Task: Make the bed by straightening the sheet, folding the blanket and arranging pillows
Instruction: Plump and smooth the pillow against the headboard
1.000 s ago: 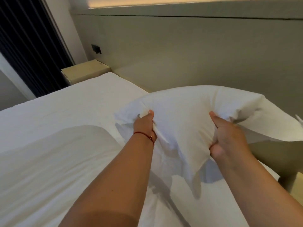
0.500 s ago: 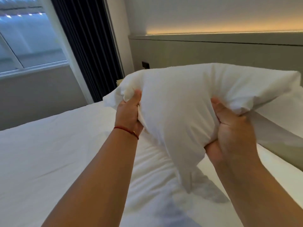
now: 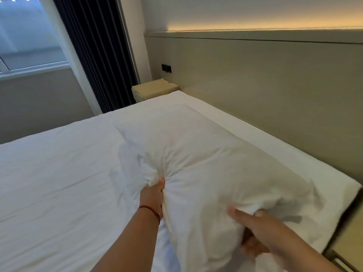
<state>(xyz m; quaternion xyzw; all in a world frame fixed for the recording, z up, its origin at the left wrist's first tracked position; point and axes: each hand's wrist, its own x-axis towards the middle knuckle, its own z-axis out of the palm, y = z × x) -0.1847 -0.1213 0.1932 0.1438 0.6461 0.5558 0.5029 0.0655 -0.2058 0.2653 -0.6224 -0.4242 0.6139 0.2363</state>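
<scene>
The white pillow (image 3: 206, 165) lies on the bed sheet (image 3: 59, 173) in the middle of the frame, near the headboard (image 3: 265, 85). The left hand (image 3: 152, 197) grasps its bunched edge; the right hand (image 3: 259, 230) at lower right seems to clutch its near corner.

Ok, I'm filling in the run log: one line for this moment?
step: placing pillow | left hand: grips near edge | right hand: grips near corner | pillow: on sheet, by headboard
</scene>
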